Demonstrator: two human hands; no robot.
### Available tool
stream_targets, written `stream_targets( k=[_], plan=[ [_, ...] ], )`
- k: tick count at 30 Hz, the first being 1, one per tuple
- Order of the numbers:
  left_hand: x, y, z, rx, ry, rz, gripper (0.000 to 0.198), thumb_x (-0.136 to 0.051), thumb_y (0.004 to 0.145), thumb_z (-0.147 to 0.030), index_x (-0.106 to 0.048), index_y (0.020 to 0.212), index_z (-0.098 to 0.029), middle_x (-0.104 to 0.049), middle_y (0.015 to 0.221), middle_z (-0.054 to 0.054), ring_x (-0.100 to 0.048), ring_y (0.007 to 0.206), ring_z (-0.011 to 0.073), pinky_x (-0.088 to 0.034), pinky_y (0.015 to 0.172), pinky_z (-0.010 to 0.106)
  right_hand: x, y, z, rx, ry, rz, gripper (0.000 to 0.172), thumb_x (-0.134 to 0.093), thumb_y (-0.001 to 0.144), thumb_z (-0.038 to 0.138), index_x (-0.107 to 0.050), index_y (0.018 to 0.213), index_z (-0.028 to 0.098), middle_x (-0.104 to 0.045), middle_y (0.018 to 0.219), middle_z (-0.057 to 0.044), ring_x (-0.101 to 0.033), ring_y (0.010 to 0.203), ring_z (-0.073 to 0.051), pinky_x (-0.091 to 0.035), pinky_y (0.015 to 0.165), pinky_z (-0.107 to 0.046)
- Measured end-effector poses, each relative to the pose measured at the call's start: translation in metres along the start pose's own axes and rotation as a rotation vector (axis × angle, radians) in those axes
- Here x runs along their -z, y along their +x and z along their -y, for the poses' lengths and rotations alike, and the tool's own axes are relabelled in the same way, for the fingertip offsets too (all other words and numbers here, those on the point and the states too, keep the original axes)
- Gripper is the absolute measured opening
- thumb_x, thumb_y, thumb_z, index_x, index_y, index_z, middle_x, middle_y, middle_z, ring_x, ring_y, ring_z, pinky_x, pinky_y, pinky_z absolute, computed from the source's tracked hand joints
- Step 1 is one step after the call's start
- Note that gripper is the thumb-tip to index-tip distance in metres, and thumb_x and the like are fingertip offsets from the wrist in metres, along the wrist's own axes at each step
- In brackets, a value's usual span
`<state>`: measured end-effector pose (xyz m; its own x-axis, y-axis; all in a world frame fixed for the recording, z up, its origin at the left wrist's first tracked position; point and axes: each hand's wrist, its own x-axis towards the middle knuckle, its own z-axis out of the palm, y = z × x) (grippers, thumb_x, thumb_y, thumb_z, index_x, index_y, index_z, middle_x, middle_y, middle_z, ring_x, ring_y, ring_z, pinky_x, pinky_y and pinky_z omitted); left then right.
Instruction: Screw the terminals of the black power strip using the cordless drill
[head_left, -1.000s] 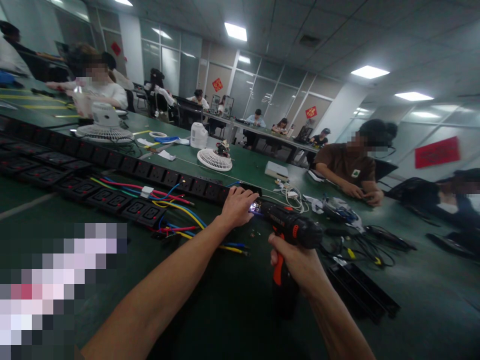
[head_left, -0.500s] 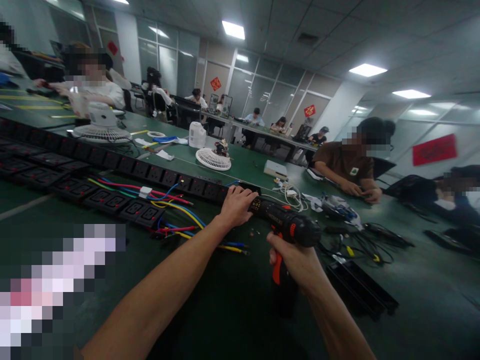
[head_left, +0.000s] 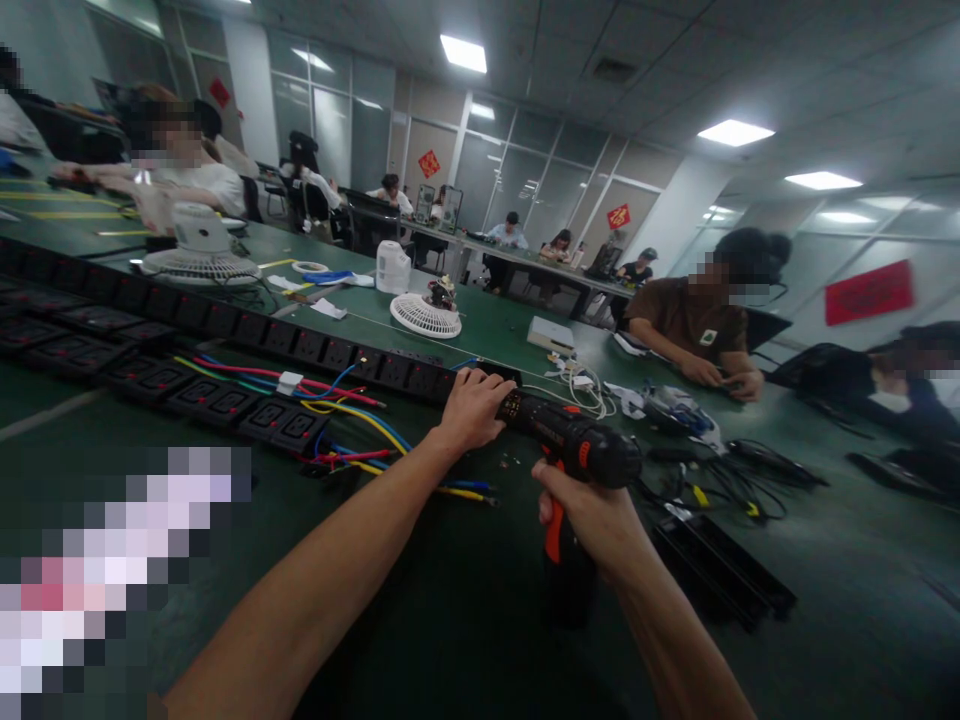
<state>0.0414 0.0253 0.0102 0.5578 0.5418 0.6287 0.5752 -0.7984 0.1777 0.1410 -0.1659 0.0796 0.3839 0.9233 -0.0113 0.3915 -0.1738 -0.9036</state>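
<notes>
My right hand is wrapped round the grip of a black and orange cordless drill, whose chuck points left toward the end of a long black socket strip. My left hand lies over that end of the strip, its fingers closed round it beside the drill's front. What the drill tip touches is hidden. Left of my left forearm, red, blue, yellow and green wires run along a second black strip with sockets.
White fan parts and a white plastic housing stand beyond the strip. On the right lie black cables, black trays and a grey box. A person in brown sits across the table.
The drill and both my hands have barely moved. At the back left, a person's arms have shifted a little.
</notes>
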Motion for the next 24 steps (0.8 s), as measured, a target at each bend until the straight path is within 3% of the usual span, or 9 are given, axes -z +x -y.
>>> stream_targets(
  k=[5,10,24],
  plan=[
    [0.0002,0.0000,-0.0003,-0.001,0.002,0.000,0.063,-0.078,0.079,-0.030,-0.059,0.139,-0.025,-0.069,0.131,0.007,-0.055,0.120,0.0307,-0.031,0.113,0.050,0.0007,0.0004,-0.0001,0.019,-0.014,0.011,0.022,-0.066,0.080,0.038,-0.062,0.069,0.019,-0.060,0.049,0.000,-0.053,0.046,-0.014,-0.044,0.051,-0.028],
    [0.0011,-0.0003,0.0001,0.000,-0.010,0.013,0.063,-0.078,0.079,-0.031,-0.059,0.140,-0.026,-0.068,0.133,0.007,-0.054,0.121,0.0308,-0.031,0.113,0.050,0.0006,0.0004,-0.0041,0.016,0.018,0.003,0.022,-0.070,0.081,0.039,-0.065,0.082,0.018,-0.061,0.050,0.001,-0.053,0.046,-0.015,-0.044,0.051,-0.028],
    [0.0001,-0.0001,0.0007,0.002,-0.020,0.013,0.065,-0.078,0.079,-0.031,-0.059,0.140,-0.026,-0.068,0.133,0.007,-0.054,0.121,0.0305,-0.030,0.114,0.050,-0.0006,-0.0008,-0.0003,0.014,0.014,0.008,0.020,-0.067,0.078,0.039,-0.064,0.078,0.019,-0.059,0.047,0.001,-0.050,0.043,-0.014,-0.041,0.046,-0.027]
  ],
)
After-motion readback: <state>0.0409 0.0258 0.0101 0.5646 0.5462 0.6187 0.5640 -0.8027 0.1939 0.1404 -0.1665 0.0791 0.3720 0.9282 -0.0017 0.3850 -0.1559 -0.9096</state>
